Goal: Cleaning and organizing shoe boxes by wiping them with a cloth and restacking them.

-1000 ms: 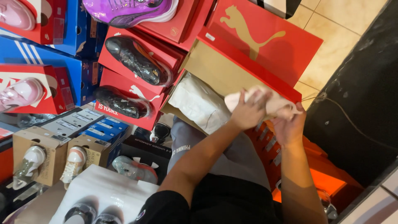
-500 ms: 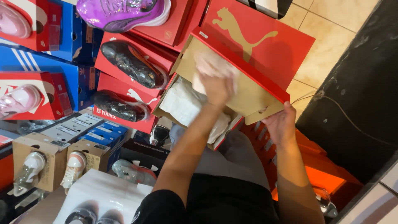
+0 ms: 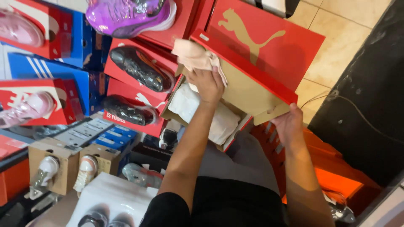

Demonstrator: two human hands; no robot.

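From the head camera, the left hand (image 3: pixel 209 84) is closed around a pale pink shoe (image 3: pixel 194 55), lifted just above the open red shoebox (image 3: pixel 235 90). The right hand (image 3: pixel 288 125) grips the box's near corner from below. As I judge it, 1 shoe is out, while white tissue paper (image 3: pixel 202 110) remains in the box.

The left hand (image 3: pixel 208 84) grips a pale pink cloth-like bundle (image 3: pixel 194 55) at the far edge of an open red shoebox (image 3: pixel 235 94), fingers curled over it. Just below that hand, white tissue paper (image 3: pixel 219 120) fills the box. The right hand (image 3: pixel 288 126) holds the box's near right corner from underneath, beneath the raised red lid (image 3: pixel 269 42). Left of the left hand stand red boxes showing black shoes (image 3: pixel 141 69), and above them a purple shoe (image 3: pixel 126 17). Orange boxes (image 3: pixel 336 180) lie just below the right hand.
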